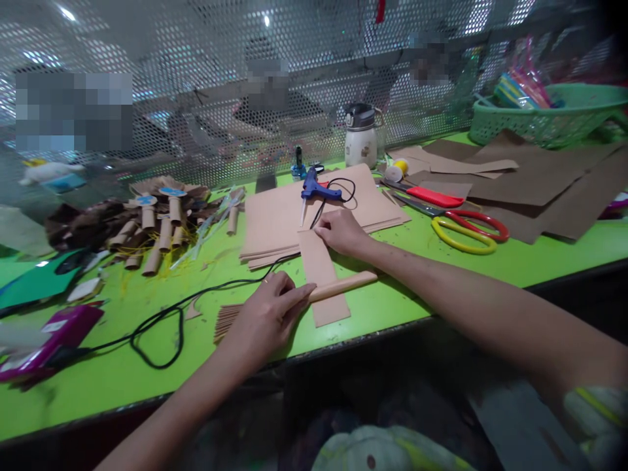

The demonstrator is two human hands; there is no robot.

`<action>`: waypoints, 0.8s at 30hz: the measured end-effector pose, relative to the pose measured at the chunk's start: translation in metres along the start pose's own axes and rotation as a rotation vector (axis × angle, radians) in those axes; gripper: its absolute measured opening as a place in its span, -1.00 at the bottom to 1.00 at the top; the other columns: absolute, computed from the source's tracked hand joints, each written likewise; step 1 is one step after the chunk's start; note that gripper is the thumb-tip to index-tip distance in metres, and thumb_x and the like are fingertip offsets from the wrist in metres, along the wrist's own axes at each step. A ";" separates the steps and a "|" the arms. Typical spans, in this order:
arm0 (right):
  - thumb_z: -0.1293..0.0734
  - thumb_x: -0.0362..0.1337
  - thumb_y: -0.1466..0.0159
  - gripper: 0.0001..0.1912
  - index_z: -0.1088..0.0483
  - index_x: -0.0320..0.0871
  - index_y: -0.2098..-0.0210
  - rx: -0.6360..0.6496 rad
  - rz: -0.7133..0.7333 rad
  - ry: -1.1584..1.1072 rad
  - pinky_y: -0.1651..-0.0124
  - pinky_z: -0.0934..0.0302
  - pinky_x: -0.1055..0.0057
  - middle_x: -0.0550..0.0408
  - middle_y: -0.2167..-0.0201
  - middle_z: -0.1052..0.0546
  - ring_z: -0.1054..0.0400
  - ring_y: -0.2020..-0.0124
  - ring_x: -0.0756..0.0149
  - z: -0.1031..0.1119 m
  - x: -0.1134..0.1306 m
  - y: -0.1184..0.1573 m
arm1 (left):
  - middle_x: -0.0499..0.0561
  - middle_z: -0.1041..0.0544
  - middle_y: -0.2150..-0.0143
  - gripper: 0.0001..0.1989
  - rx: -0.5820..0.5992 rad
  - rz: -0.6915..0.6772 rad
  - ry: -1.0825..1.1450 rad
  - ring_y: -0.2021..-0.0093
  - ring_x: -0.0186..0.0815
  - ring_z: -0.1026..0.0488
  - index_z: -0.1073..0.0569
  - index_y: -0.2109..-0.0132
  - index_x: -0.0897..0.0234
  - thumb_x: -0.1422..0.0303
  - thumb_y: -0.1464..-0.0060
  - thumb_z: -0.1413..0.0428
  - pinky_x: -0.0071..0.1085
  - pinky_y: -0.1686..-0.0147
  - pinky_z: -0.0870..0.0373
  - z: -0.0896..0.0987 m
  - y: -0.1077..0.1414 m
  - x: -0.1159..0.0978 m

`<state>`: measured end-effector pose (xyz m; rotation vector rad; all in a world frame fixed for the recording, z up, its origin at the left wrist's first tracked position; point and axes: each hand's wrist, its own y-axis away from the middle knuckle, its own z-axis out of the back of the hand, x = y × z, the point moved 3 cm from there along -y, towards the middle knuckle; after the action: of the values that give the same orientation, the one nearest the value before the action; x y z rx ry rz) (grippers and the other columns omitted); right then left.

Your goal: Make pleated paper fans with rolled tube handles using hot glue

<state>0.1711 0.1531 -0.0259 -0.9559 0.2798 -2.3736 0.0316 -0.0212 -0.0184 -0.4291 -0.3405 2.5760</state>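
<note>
A tan paper strip (318,261) lies lengthwise on the green table, its far end over a stack of brown paper sheets (269,212). My right hand (341,232) is closed, its fingers pinching the strip's far end. Across the near part of the strip rests a smooth tan rod (346,285); whether it is rolled paper or wood I cannot tell. Its left end is gripped in my left hand (272,307), thumb and fingers pressed together. Just beyond my right hand, a blue glue gun (314,186) sits on the stack. Beside my left hand are small cut brown strips (226,320).
Scissors (464,226) and a red-handled cutter (436,193) lie to the right, near dark brown paper (534,183) and a green basket (540,118). A bottle (360,140) stands behind. Paper-tube crafts (157,222), a black cord (210,288) and a purple power strip (63,337) occupy the left.
</note>
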 end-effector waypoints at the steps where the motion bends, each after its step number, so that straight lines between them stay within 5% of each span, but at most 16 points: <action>1: -0.34 -0.42 -0.20 -0.84 -0.55 -0.26 0.48 0.016 -0.003 0.003 0.33 -0.15 0.45 -0.03 0.43 -0.60 -0.40 0.38 0.31 0.001 0.000 -0.001 | 0.06 -0.31 0.30 -0.69 -0.002 -0.002 -0.006 0.31 -0.27 -0.26 -0.49 -0.09 0.30 0.36 -0.31 0.04 -0.37 0.37 -0.23 0.000 0.000 0.000; 7: -0.36 -0.37 -0.21 -0.88 -0.55 -0.28 0.29 0.069 0.055 0.042 0.32 -0.13 0.42 -0.02 0.38 -0.57 -0.37 0.37 0.29 0.043 0.026 0.015 | 0.07 -0.31 0.29 -0.68 0.020 0.031 -0.028 0.30 -0.27 -0.27 -0.50 -0.09 0.28 0.34 -0.32 0.04 -0.38 0.37 -0.22 0.000 0.001 -0.001; 12: -0.35 -0.37 -0.26 -0.92 -0.49 -0.23 0.28 0.525 0.614 0.185 0.18 -0.19 0.34 -0.04 0.31 -0.50 -0.31 0.22 0.21 0.068 0.069 0.087 | 0.06 -0.31 0.29 -0.69 0.014 0.036 -0.040 0.31 -0.28 -0.26 -0.50 -0.08 0.25 0.33 -0.31 0.03 -0.38 0.37 -0.21 -0.001 0.001 -0.002; 14: -0.29 -0.40 -0.30 -0.89 -0.46 -0.21 0.31 0.542 0.737 0.322 0.17 -0.18 0.27 -0.06 0.33 -0.47 -0.26 0.23 0.17 0.067 0.074 0.113 | 0.06 -0.31 0.30 -0.70 0.014 0.034 -0.044 0.31 -0.27 -0.26 -0.51 -0.07 0.25 0.34 -0.31 0.02 -0.37 0.37 -0.21 -0.001 0.000 -0.002; 19: -0.21 -0.44 -0.34 -0.81 -0.43 -0.26 0.13 0.426 0.786 0.466 0.13 -0.19 0.15 -0.15 0.15 -0.47 -0.22 0.17 0.09 0.055 0.068 0.135 | 0.07 -0.32 0.32 -0.72 0.018 0.014 -0.054 0.28 -0.25 -0.26 -0.52 -0.04 0.26 0.36 -0.30 0.01 -0.36 0.35 -0.22 0.000 -0.002 -0.004; 24: -0.14 -0.50 -0.35 -0.75 -0.46 -0.33 0.23 0.342 0.901 0.476 0.24 -0.19 0.20 -0.15 0.34 -0.47 -0.22 0.29 0.13 0.052 0.067 0.138 | 0.06 -0.31 0.32 -0.72 0.006 0.014 -0.068 0.31 -0.26 -0.25 -0.53 -0.02 0.26 0.36 -0.30 0.02 -0.37 0.38 -0.20 0.001 -0.001 -0.005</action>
<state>0.2254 0.0026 -0.0032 -0.0344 0.3677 -1.6735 0.0361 -0.0229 -0.0161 -0.3441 -0.3548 2.6090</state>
